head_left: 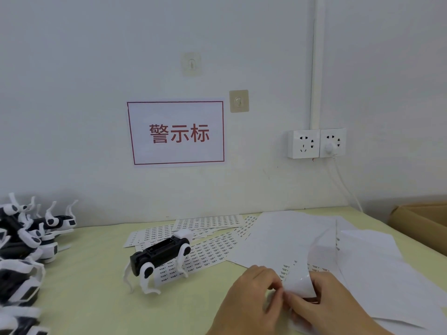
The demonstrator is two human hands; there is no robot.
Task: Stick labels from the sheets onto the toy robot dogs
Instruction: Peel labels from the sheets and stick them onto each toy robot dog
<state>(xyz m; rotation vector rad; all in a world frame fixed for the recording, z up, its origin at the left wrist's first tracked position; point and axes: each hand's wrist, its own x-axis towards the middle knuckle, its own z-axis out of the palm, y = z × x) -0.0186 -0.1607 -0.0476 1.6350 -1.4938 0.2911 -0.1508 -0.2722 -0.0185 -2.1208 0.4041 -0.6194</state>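
Both hands' fingers [278, 290] pinching curled label sheet [300, 284]; cardboard box [420, 223] contents unseen.

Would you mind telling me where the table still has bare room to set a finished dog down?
Bare table lies between the dog pile on the left and the standing dog, running forward to the left hand. The middle back and right are crowded with label sheets and blank sheets.

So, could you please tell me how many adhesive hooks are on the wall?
2: a pale translucent adhesive hook high above the red-bordered sign, and a beige square adhesive hook at the sign's upper right corner.
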